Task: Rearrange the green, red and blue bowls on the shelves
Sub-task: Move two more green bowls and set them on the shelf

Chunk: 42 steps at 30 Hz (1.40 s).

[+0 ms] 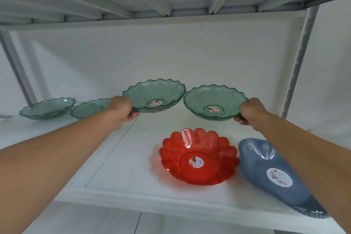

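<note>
Hands each pinch a green bowl by the rim; you keep both level, clear of red bowl

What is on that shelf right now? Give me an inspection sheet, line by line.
Surface: white shelf, another shelf close above.
Job's things: four green bowls in a back row; far-left bowl and second bowl rest on the shelf; third bowl and fourth bowl are held tilted. Red bowl sits in front, blue bowl at its right, partly behind the right forearm.
Clutter: nothing seen.
Grippers: left hand grips the third bowl's left rim; right hand grips the fourth bowl's right rim.
Cables: nothing seen.
Surroundings: white wall behind, grey posts at both sides.
</note>
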{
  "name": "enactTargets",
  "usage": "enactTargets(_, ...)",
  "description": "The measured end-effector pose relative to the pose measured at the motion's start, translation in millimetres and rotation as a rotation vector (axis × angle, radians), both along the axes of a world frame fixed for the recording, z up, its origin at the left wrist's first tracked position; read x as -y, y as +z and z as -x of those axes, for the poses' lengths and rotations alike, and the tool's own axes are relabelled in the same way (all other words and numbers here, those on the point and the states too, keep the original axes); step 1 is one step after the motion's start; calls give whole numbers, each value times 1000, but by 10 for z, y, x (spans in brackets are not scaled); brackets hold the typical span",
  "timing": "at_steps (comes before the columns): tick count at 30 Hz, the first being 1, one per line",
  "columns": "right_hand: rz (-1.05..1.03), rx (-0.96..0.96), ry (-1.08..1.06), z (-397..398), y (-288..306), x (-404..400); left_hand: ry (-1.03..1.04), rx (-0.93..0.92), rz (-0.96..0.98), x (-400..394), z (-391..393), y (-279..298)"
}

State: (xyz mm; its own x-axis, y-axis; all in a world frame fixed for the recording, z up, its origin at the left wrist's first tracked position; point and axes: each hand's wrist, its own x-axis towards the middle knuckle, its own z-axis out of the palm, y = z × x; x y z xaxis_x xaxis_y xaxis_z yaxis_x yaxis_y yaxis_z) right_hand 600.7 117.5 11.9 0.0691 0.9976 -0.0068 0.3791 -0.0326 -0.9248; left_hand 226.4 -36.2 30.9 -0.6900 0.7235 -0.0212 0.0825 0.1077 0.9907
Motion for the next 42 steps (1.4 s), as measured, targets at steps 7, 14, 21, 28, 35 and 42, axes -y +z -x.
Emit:
enactTargets(7,-22,-1,-46,930,65,556,21,2,-35,736,1131,88)
enactTargets(14,5,-6,-82,2402,61,1214,19,-8,0,1523,2551,34)
enactTargets(21,21,-48,-5,3424,77,1635,120,-11,3,2032,3456,44)
enactTargets(28,49,-102,44,3999,91,1639,198,11,31,2231,3906,-47)
enactTargets(35,100,-174,103,4449,134,1481,232,-23,25,2210,4164,69)
enactTargets(42,165,-174,78,4773,107,1229,216,-61,16,1982,4537,225)
